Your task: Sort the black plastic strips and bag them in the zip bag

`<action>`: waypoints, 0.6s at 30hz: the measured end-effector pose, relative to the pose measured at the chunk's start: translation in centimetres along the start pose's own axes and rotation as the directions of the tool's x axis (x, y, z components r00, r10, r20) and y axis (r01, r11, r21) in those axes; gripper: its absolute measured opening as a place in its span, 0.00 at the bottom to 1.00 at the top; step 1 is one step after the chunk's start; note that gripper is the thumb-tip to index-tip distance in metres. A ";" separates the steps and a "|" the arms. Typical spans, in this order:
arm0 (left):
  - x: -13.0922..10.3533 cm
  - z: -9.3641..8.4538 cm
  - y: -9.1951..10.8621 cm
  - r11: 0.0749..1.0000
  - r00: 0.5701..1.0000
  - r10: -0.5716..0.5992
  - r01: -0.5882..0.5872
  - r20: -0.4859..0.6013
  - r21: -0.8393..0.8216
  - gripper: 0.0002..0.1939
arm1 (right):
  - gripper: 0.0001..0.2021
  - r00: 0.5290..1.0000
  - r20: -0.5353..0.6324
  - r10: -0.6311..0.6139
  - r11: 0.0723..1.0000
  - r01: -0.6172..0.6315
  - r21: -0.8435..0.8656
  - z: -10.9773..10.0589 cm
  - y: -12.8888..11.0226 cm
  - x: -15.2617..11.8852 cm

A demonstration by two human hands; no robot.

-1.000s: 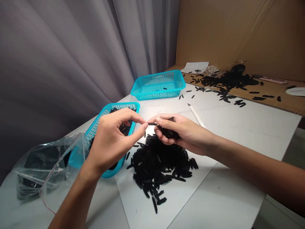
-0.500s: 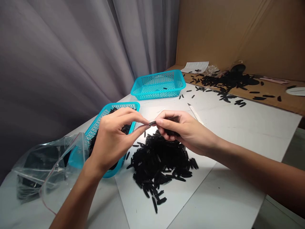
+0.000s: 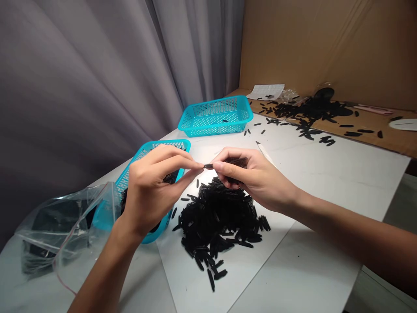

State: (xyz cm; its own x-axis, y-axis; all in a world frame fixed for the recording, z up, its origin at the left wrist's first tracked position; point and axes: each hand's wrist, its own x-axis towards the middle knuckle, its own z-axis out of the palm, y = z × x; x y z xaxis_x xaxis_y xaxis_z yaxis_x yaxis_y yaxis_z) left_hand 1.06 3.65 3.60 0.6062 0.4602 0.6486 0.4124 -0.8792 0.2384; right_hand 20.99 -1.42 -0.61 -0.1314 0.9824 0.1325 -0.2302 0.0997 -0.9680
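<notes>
A small black piece (image 3: 207,166) is held level between both hands, above the heap. My left hand (image 3: 156,182) pinches its left end between thumb and fingertips. The thumb and index finger of my right hand (image 3: 254,176) grip its right end, and the other fingers curl around several more black pieces (image 3: 237,167) in the palm. Below lies a heap of slim black pieces (image 3: 221,213) on a white sheet (image 3: 234,278). Partly behind my left hand stands a blue basket (image 3: 153,237) with black pieces in it.
A second blue basket (image 3: 215,129) stands at the back with one black piece inside. A clear plastic bag (image 3: 65,226) lies at the left. A white pointed tool (image 3: 265,153) rests behind my right hand. More black pieces (image 3: 312,108) are scattered on cardboard at the back right.
Both hands have risen very slightly with the black piece, which is now more level. My left hand has shifted a little to the left. The heap looks the same.
</notes>
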 end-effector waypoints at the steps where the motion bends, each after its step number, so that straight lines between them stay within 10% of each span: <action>1: 0.0 0.0 0.0 1.000 1.000 -0.002 0.002 -0.004 -0.002 0.03 | 0.15 1.000 0.003 -0.002 1.000 0.002 0.000 0.0 0.0 0.0; 18: 0.0 0.2 0.0 0.997 0.998 -0.063 0.064 0.026 -0.037 0.07 | 0.14 0.988 0.044 0.148 0.973 -0.153 0.172 0.0 0.2 0.2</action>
State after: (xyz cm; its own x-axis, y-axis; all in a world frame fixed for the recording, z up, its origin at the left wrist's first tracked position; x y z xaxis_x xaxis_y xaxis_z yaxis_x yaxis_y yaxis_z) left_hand 1.18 3.63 3.47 0.5964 0.5182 0.6131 0.4251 -0.8517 0.3064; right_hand 20.93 -1.23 -0.78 -0.2066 0.9784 -0.0025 -0.3700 -0.0805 -0.9256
